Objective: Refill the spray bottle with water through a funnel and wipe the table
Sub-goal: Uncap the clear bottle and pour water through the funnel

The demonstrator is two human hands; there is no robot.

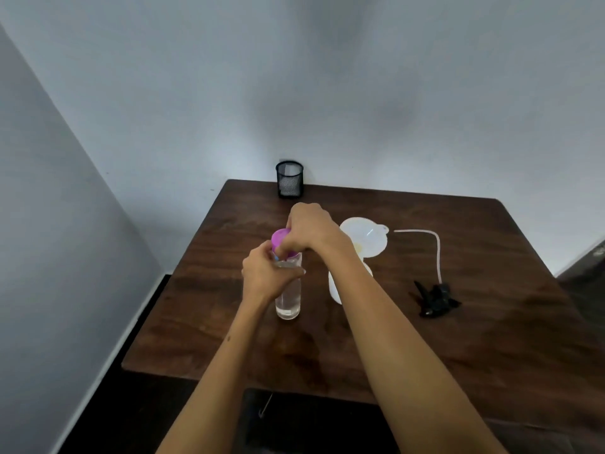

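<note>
A clear water bottle [288,298] is seen standing upright on the dark wooden worktop [425,348], left of centre, with water showing through its lower wall. The upper part of the bottle is wrapped by the left hand [266,276], its grip clamped around the clear body just under the neck. The purple cap [278,239] at the top is pinched by the right hand [309,229], fingers closed over it from above; the cap is seen tilted toward the left, though whether it is seated on the neck or already lifted off cannot be told. Just beside the bottle, to its right, the white spray bottle [335,290] is partly hidden behind the right forearm, and a white funnel [363,237] is seen above it, its wide mouth facing up; the join between the 2 is covered by the arm. Further right, well apart from both bottles, the black spray head [435,298] is lying on its side on the worktop, with its thin white dip tube [432,240] curving away toward the back edge. At the far edge, against the wall, 1 black mesh pen cup [289,178] is standing upright.
</note>
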